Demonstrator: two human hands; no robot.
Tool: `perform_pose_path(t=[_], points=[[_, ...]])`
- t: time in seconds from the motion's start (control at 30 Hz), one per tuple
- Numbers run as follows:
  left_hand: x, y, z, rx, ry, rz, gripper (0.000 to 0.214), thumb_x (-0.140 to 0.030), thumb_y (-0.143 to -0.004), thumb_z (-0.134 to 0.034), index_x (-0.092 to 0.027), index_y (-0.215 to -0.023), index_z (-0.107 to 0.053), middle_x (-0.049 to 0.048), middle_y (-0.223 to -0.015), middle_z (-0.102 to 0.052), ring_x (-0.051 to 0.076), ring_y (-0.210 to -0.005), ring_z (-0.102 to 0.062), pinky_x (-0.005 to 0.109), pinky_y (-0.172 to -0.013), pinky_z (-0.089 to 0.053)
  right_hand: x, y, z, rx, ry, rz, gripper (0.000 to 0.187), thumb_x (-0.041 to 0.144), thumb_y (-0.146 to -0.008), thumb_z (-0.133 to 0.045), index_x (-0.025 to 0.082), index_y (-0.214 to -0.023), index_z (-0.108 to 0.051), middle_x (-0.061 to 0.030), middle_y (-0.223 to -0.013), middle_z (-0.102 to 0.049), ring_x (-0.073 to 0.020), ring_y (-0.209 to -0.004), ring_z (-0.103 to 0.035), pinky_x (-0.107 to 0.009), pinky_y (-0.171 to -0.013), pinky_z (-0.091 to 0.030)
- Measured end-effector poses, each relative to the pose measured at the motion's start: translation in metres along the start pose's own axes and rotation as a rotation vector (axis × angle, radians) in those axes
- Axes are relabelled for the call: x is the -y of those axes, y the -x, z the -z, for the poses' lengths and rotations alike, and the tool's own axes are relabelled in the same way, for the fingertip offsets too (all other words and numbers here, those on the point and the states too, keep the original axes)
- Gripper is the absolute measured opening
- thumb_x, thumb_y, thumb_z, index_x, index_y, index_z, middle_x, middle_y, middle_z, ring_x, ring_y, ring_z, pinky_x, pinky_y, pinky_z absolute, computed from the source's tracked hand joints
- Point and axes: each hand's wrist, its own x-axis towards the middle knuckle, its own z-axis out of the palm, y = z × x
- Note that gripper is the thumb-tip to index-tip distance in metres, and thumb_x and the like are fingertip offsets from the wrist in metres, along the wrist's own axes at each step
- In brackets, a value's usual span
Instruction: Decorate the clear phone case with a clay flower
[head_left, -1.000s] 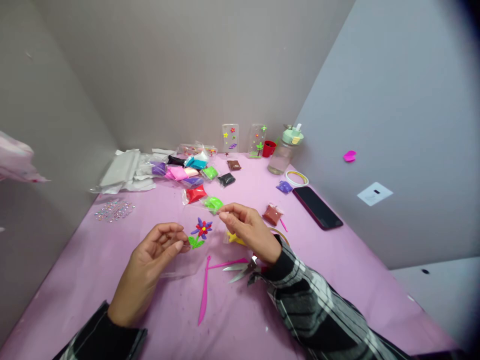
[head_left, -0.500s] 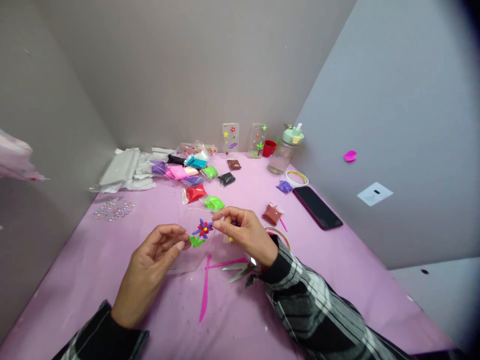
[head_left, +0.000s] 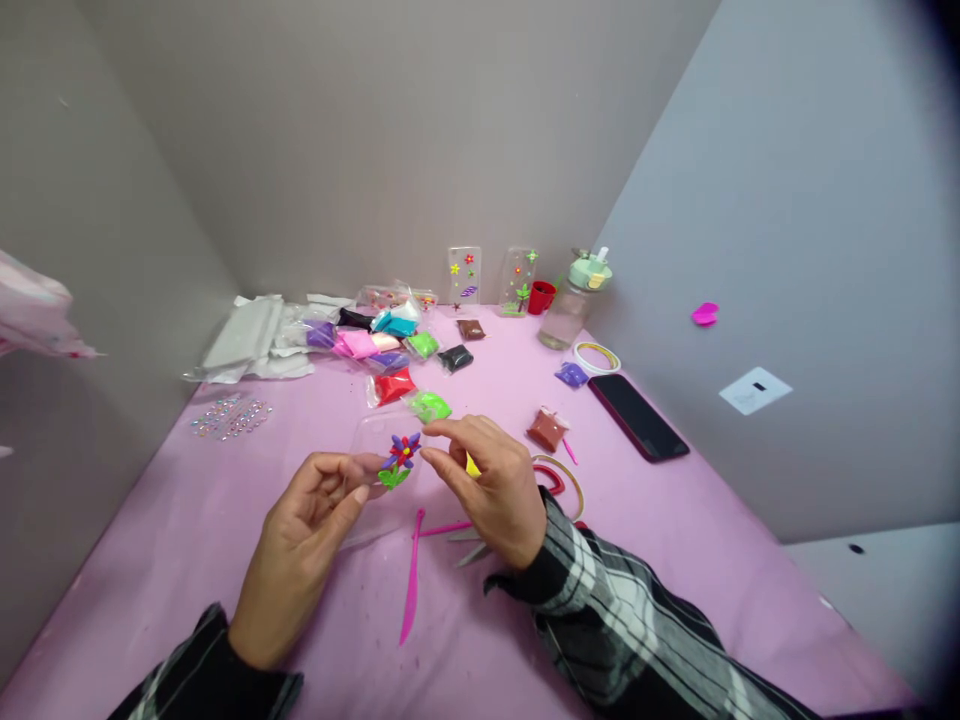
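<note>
So my left hand (head_left: 296,530) is curled up near the middle of the pink-covered counter (head_left: 187,570), fingertips right at the edge of a clear plastic phone case (head_left: 375,490), though I can't tell if it's really gripping it. On that case sits a purple-and-red clay flower with a green leaf (head_left: 400,460). My right hand (head_left: 491,495) is just beside it, thumb and fingers pinched together on a small yellow clay piece (head_left: 472,466). Right below are a pink plastic clay knife (head_left: 411,585) and metal scissors (head_left: 469,548), partly under my right hand. Toward the far edge there's a pile of colorful clay packets, including a red packet (head_left: 394,386), and a black smartphone (head_left: 637,417) lies near the right edge.
</note>
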Motion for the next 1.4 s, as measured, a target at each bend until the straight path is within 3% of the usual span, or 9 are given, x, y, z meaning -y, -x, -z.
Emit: perform_pose_path(t=[0.63, 0.83, 1.17, 1.4], points=[[-0.003, 0.003, -0.005, 0.016, 0.036, -0.033, 0.011, -0.035, -0.091, -0.061, -0.025, -0.091, -0.055, -0.001, -0.106, -0.065, 0.018, -0.113, -0.061, 0.03, -0.096, -0.054, 0.007, -0.001, 0.001, 0.011, -0.03, -0.022, 0.003, 0.016, -0.09, -0.064, 0.017, -0.087, -0.065, 0.0021, -0.069, -0.052, -0.0126, -0.068, -0.049, -0.027, -0.067, -0.039], [-0.003, 0.002, -0.004, 0.016, 0.032, -0.027, 0.011, -0.034, -0.091, -0.061, -0.025, -0.092, -0.055, -0.0006, -0.109, -0.064, 0.017, -0.108, -0.062, 0.032, -0.096, -0.054, 0.006, 0.001, 0.0, -0.02, -0.045, -0.016, 0.01, 0.017, -0.089, -0.066, 0.016, -0.099, -0.065, 0.0023, -0.07, -0.052, -0.0131, -0.071, -0.051, -0.027, -0.07, -0.041], [-0.006, 0.004, -0.006, 0.02, 0.068, -0.011, 0.01, -0.032, -0.091, -0.062, -0.025, -0.091, -0.055, -0.0004, -0.104, -0.063, 0.019, -0.11, -0.06, 0.033, -0.097, -0.055, 0.01, -0.001, 0.002, 0.022, -0.028, -0.015, 0.001, 0.018, -0.09, -0.063, 0.018, -0.092, -0.063, 0.0023, -0.07, -0.051, -0.0133, -0.072, -0.051, -0.028, -0.07, -0.041], [-0.008, 0.005, -0.008, 0.014, 0.111, 0.001, 0.011, -0.031, -0.089, -0.064, -0.023, -0.089, -0.056, 0.0014, -0.106, -0.063, 0.02, -0.105, -0.062, 0.034, -0.094, -0.056, 0.011, 0.0, 0.002, 0.003, -0.036, -0.008, 0.009, 0.021, -0.092, -0.062, 0.018, -0.099, -0.063, 0.002, -0.071, -0.052, -0.0137, -0.072, -0.053, -0.028, -0.072, -0.043]])
